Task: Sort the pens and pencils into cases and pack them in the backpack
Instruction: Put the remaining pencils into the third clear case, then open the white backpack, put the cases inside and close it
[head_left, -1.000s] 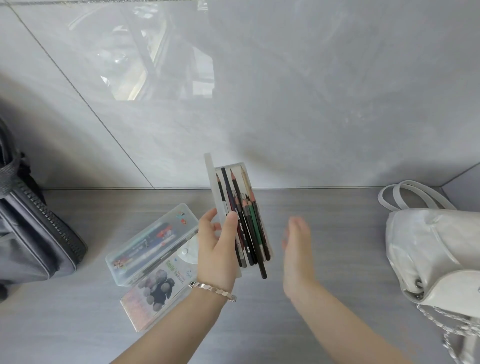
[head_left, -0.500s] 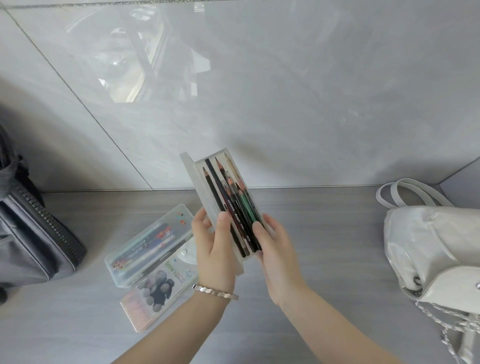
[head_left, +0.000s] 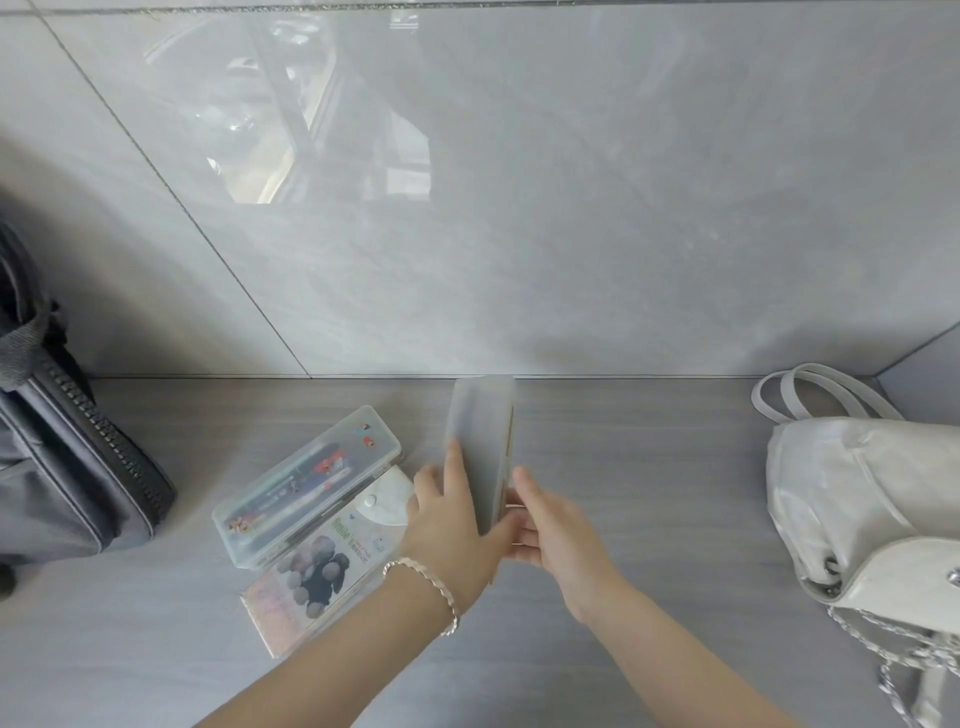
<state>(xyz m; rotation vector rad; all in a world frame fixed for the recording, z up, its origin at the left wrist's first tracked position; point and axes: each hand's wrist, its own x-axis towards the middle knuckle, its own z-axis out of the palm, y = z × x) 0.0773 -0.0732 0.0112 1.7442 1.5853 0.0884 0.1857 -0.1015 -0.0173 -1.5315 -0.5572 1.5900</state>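
Frosted plastic pencil case (head_left: 480, 447) is held upright at centre. The left hand (head_left: 449, 535) grips its left side and the right hand (head_left: 561, 535) pinches its lower right edge. At 9 o'clock on the surface (head_left: 649, 467) a clear pen case (head_left: 306, 483) lies on a printed pouch (head_left: 317, 571). The grey backpack (head_left: 67, 467) is farther out at 9 and a white bag (head_left: 857, 519) is at 3.

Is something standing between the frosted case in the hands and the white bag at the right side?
Nothing visible does: only bare table lies between the frosted case and the white bag. Toward the grey bag, the clear pen case lies between.
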